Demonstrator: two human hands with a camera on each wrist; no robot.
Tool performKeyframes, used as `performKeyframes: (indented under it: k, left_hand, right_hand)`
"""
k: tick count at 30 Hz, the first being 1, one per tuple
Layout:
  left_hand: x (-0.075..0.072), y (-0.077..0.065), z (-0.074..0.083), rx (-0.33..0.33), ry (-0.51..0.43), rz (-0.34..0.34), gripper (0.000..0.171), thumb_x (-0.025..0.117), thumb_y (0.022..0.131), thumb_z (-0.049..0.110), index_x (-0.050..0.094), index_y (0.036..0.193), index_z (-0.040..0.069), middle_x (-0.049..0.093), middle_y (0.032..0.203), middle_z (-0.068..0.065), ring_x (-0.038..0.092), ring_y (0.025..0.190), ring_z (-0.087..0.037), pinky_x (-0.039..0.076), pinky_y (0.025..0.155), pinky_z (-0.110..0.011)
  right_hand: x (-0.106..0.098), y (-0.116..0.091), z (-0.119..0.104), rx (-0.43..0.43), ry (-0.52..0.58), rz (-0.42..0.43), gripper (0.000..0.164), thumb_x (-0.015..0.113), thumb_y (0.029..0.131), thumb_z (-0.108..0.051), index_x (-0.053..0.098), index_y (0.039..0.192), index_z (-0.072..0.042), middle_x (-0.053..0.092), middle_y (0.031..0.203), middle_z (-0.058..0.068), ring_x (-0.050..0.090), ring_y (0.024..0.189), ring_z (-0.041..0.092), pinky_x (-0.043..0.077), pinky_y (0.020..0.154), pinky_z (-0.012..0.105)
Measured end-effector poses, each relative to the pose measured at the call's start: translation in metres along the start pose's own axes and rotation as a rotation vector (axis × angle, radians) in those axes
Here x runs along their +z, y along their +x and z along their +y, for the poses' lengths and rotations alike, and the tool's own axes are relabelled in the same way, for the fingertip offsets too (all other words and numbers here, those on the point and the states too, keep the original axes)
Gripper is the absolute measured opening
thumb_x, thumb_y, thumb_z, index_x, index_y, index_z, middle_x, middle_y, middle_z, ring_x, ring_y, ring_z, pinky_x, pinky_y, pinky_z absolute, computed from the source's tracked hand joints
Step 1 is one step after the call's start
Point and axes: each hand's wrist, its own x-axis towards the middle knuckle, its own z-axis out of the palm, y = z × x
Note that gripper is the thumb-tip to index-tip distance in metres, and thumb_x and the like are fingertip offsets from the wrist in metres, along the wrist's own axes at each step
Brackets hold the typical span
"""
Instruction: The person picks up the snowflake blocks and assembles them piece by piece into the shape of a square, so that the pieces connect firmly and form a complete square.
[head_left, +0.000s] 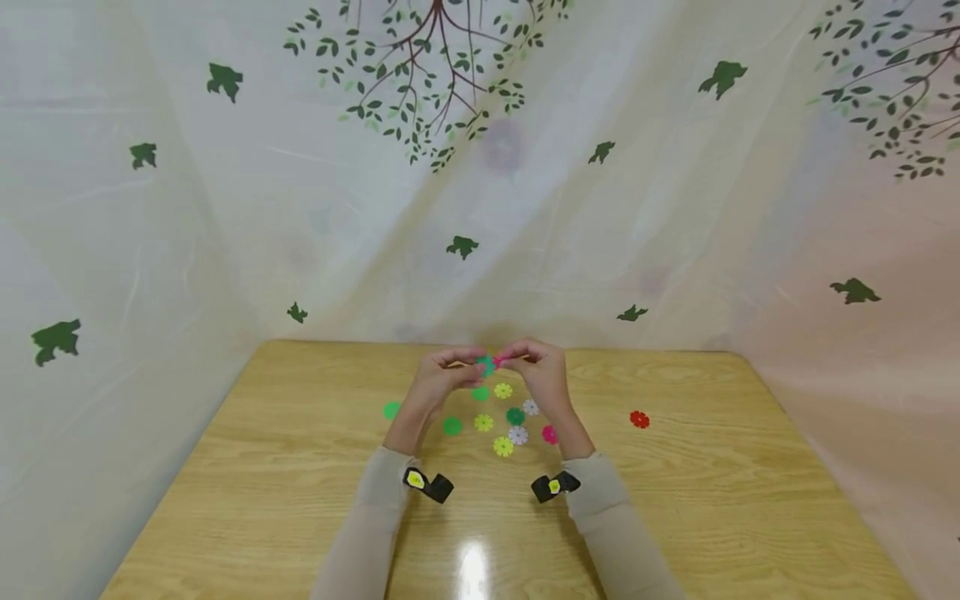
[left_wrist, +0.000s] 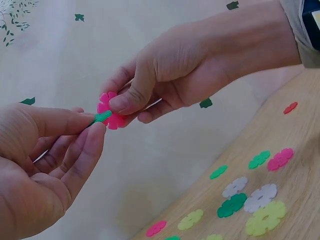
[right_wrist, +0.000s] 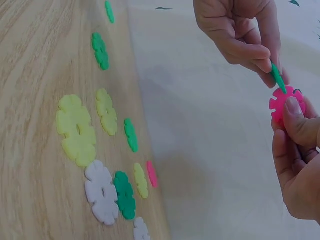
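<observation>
Above the far part of the table, both hands are raised and close together. My left hand (head_left: 438,382) pinches a green flower-shaped plastic disc (left_wrist: 103,116) by its edge, between thumb and fingertips. A pink notched disc (right_wrist: 276,104) is pinched by my right hand (head_left: 546,379), its thumb lying flat over the face. The two discs meet at their edges, the green one turned edge-on and crossing the pink one's rim in both wrist views. Fingers hide part of each disc.
Several loose discs lie beneath the hands, among them yellow (head_left: 483,423), white (head_left: 518,435), dark green (head_left: 515,416) and light green (head_left: 452,427) ones. A red disc (head_left: 639,419) sits apart at the right. A printed cloth (head_left: 360,250) hangs behind the wooden table (head_left: 720,500).
</observation>
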Motion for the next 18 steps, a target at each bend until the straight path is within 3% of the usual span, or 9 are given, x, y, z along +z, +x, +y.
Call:
performKeyframes:
  k: [9, 14, 18]
  left_hand:
    - [-0.005, 0.000, 0.002, 0.004, -0.001, -0.008, 0.037, 0.066, 0.092, -0.008, 0.061, 0.127, -0.015, 0.063, 0.092, -0.002, 0.071, 0.070, -0.008, 0.061, 0.070, -0.022]
    - [-0.014, -0.003, 0.007, -0.029, 0.066, -0.042, 0.041, 0.067, 0.093, -0.002, 0.060, 0.132, -0.011, 0.063, 0.097, -0.002, 0.071, 0.074, -0.009, 0.061, 0.074, -0.022]
    - [-0.018, -0.003, 0.007, -0.047, 0.096, -0.098, 0.043, 0.066, 0.095, 0.003, 0.058, 0.135, -0.010, 0.066, 0.099, 0.002, 0.071, 0.082, -0.010, 0.061, 0.078, -0.024]
  right_hand:
    - [0.010, 0.005, 0.030, -0.005, 0.057, -0.004, 0.004, 0.077, 0.084, 0.009, 0.074, 0.083, 0.010, 0.070, 0.087, 0.030, 0.069, 0.070, 0.005, 0.059, 0.068, 0.019]
    - [0.009, 0.001, 0.028, -0.016, 0.008, -0.067, 0.009, 0.078, 0.086, 0.000, 0.075, 0.088, 0.008, 0.072, 0.092, 0.027, 0.069, 0.076, 0.006, 0.061, 0.073, 0.026]
    - [0.009, 0.001, 0.026, 0.003, -0.019, -0.077, 0.007, 0.076, 0.087, 0.003, 0.075, 0.091, 0.008, 0.072, 0.094, 0.027, 0.070, 0.078, 0.010, 0.061, 0.075, 0.031]
